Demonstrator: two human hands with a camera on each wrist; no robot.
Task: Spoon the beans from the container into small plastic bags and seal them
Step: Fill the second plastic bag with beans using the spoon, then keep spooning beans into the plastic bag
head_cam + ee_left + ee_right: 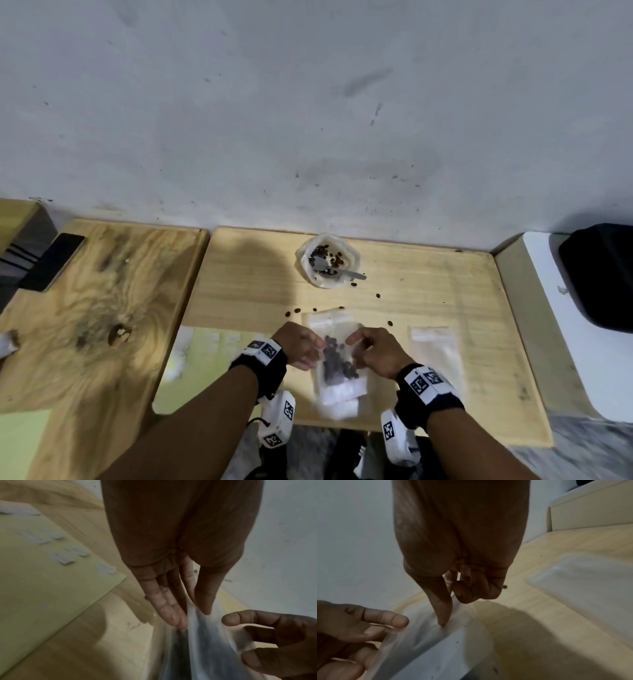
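A small clear plastic bag [337,359] [205,642] [436,642] with dark beans inside hangs just above the wooden table [445,291], held between my two hands. My left hand [308,346] [192,616] pinches its left top edge between thumb and fingers. My right hand [366,346] [450,601] pinches the right top edge with thumb and forefinger, the other fingers curled. At the back by the wall stands the white container [354,257] with some beans and the metal spoon [346,273] lying in it. An empty bag [433,349] [582,588] lies flat to the right.
Loose beans [296,311] are scattered on the table between container and hands. A pale green sheet [205,353] [42,581] with white scraps lies to the left. A second wooden table [102,308] carries a black phone [51,262]. A black object [603,274] sits on a white surface at right.
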